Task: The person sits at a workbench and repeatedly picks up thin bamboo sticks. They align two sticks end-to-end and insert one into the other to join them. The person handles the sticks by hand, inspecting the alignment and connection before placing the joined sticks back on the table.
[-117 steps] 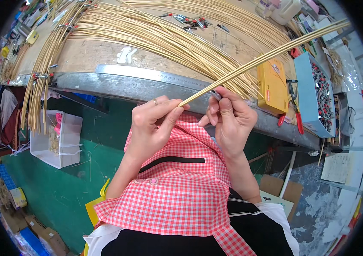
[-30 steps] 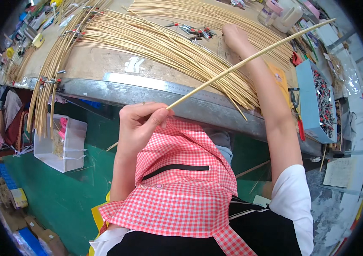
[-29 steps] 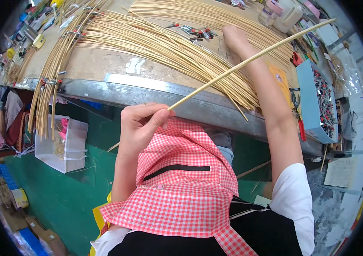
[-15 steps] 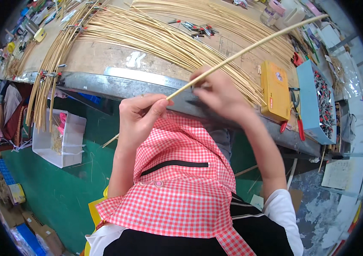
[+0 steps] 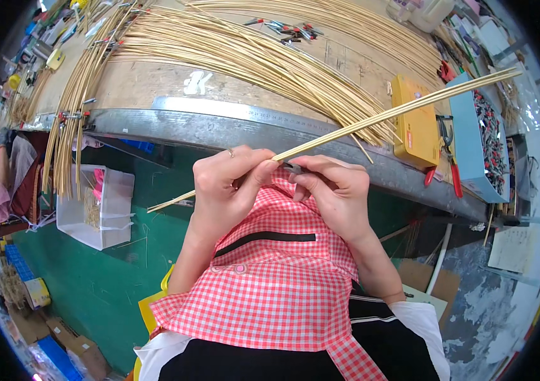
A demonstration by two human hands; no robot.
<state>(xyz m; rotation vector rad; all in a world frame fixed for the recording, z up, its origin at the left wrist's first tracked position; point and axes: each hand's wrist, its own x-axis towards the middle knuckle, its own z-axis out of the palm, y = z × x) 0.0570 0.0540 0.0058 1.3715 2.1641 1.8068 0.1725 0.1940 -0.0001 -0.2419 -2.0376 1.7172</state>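
Note:
My left hand is closed, pinching a few long, thin, pale wooden sticks between thumb and forefinger. The sticks slant up to the right across the table edge, and their short ends show below left of the hand. Close beside it, my right hand is closed on a small dark metal clip, which sits at the sticks. Fingers hide most of the clip, so whether it grips the sticks I cannot tell. Both hands are in front of the red-and-white checked apron.
Many loose sticks lie across the worktable, with a steel ruler along its edge. Several clips lie behind. Right: a yellow case, red-handled pliers, a blue box of clips. Left: clipped bundles, a white bin.
My right hand has come down from over the table edge to beside my left hand, now with a dark clip. The sticks' far end has dropped and their strands show apart.

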